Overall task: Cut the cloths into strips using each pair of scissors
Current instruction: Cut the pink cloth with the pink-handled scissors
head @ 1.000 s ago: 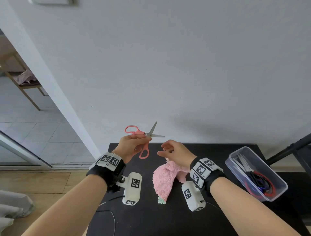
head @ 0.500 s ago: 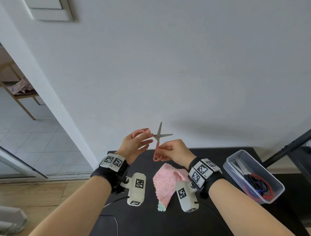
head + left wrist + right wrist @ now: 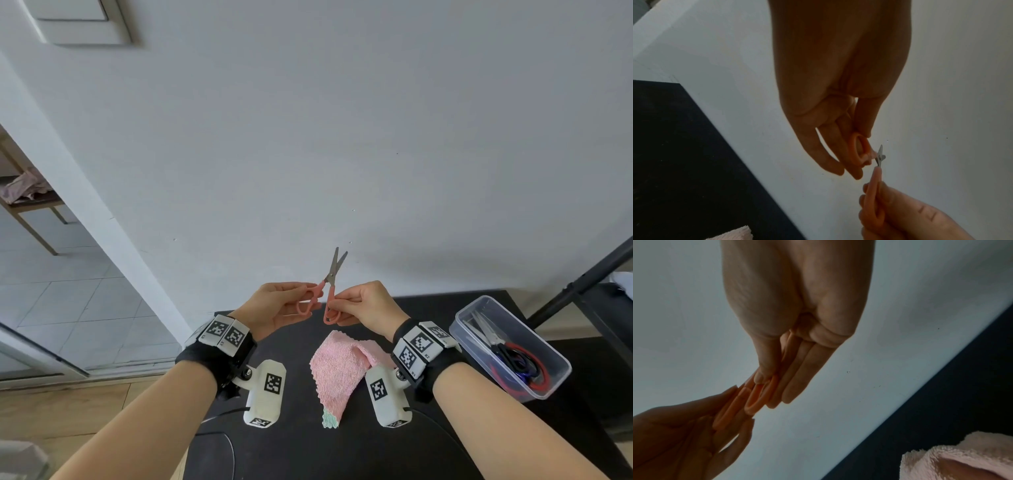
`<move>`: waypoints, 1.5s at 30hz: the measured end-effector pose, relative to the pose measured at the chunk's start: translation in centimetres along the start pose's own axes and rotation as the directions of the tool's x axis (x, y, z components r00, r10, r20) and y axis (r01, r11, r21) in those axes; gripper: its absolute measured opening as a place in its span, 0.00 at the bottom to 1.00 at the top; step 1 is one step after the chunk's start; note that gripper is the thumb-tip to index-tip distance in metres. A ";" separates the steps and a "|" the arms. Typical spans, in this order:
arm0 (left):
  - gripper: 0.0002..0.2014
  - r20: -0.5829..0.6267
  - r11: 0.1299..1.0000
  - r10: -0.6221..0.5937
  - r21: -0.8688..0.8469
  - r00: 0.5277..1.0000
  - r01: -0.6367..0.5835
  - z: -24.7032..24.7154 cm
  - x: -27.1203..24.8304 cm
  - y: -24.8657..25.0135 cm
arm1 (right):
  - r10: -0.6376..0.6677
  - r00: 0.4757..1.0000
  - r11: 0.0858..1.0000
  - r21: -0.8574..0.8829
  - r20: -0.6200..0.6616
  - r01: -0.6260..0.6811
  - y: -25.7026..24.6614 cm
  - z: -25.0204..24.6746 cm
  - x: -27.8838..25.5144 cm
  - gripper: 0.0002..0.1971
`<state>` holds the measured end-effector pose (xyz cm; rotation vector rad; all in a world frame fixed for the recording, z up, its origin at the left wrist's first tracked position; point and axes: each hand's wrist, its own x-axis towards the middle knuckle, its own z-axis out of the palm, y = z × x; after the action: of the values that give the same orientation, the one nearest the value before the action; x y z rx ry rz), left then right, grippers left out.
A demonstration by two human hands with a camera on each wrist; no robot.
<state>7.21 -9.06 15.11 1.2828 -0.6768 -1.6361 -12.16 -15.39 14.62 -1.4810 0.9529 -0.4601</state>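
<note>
Both hands hold a pair of pink-handled scissors [image 3: 328,291] in the air above the far edge of the black table [image 3: 428,308]. The blades point up and stand slightly apart. My left hand [image 3: 312,296] pinches the left handle loop [image 3: 860,151]. My right hand [image 3: 342,303] pinches the right handle loop [image 3: 756,400] between thumb and fingers. A pink fluffy cloth [image 3: 337,371] with a pale green tip lies crumpled on the table below the hands, untouched; it also shows as the pink cloth [image 3: 962,457] low in the right wrist view.
A clear plastic box [image 3: 479,310] at the table's right holds several more scissors [image 3: 513,359], black, red and blue handled. A white wall rises just behind the table. A dark stand [image 3: 582,277] leans at the far right. A cable [image 3: 226,445] lies at the table's near left.
The scissors swung from pointing right to pointing up and their blades narrowed. My right hand rose from near the cloth and took hold of the second handle loop.
</note>
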 end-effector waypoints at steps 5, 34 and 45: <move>0.14 0.069 0.997 -0.064 0.043 0.996 0.061 0.2 -0.1 0.2 | 0.009 1.000 1.000 0.019 -0.022 -0.008 -0.1 0.1 0.1 0.05; 0.13 0.053 0.998 -0.022 0.067 0.998 0.019 0.2 0.2 -2.0 | -0.085 0.985 0.962 -0.269 -0.151 0.042 1.2 2.7 0.5 0.13; 0.12 -0.057 0.377 0.166 0.926 0.985 -0.010 0.7 1.6 -4.6 | -0.017 0.966 0.899 -0.426 -0.260 -0.099 3.4 2.0 -1.7 0.08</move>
<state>5.01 -8.57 10.72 2.0686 -1.7059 -0.9674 -12.62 -12.51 11.50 -1.8294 1.3584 -0.4313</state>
